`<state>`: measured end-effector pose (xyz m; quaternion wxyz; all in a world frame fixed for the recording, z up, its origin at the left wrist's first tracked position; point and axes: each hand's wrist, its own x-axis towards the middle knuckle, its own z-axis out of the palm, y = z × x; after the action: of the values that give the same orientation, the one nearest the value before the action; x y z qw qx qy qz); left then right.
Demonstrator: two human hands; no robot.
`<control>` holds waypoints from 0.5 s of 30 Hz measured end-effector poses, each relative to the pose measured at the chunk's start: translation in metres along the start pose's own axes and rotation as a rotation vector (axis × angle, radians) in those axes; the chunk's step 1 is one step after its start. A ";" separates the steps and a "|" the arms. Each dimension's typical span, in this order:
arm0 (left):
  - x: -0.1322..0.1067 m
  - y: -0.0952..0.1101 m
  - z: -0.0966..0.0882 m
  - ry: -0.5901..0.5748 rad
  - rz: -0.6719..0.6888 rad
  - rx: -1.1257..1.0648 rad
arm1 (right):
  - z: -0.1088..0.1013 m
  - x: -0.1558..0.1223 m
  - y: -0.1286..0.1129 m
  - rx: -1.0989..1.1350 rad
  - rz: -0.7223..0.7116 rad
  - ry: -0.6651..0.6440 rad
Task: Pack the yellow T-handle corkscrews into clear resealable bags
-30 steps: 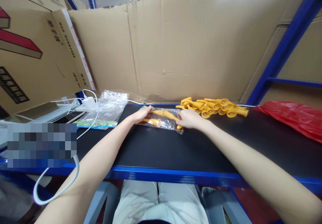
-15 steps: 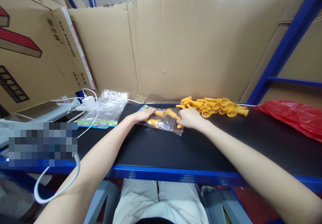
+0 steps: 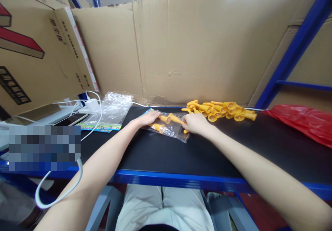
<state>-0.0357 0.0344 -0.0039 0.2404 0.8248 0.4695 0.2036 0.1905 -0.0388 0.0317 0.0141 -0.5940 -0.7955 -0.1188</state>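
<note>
A clear plastic bag [image 3: 171,132] with a bright printed header lies on the black tabletop, with several yellow toy horns in it. My left hand [image 3: 148,118] grips its left end, fingers over the header and the thumb mostly hidden. At the opposite end, my right hand [image 3: 195,123] is closed on the narrow end of a yellow toy horn [image 3: 175,118]. That horn's wide end points left, touching or nearly touching another horn [image 3: 165,119] in the bag. A further horn [image 3: 157,127] sits nearer to me. My right fingertips are partly hidden.
Behind my right hand lies a pile of yellow horns [image 3: 223,110]. Flat plastic bags [image 3: 110,111] are stacked at left, beside a phone [image 3: 71,120], a white charger [image 3: 92,104] and cables. A red plastic bag [image 3: 303,122] rests at right. Cardboard [image 3: 202,51] walls the back.
The horn in my right hand has moved left, further over the bag, its wide end now against or near the other horn. My left hand stays in place.
</note>
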 end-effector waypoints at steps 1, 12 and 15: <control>0.000 0.002 0.001 0.070 -0.037 0.077 | 0.001 0.001 0.000 0.007 0.006 0.015; 0.005 -0.001 0.012 0.145 -0.008 0.186 | 0.040 0.026 0.001 0.691 0.048 0.314; 0.005 -0.001 0.013 0.167 0.010 0.176 | 0.043 0.028 -0.003 0.983 0.182 0.279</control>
<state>-0.0270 0.0365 -0.0145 0.1258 0.8252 0.4999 0.2309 0.1848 -0.0039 -0.0058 0.4078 -0.5624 -0.6930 0.1926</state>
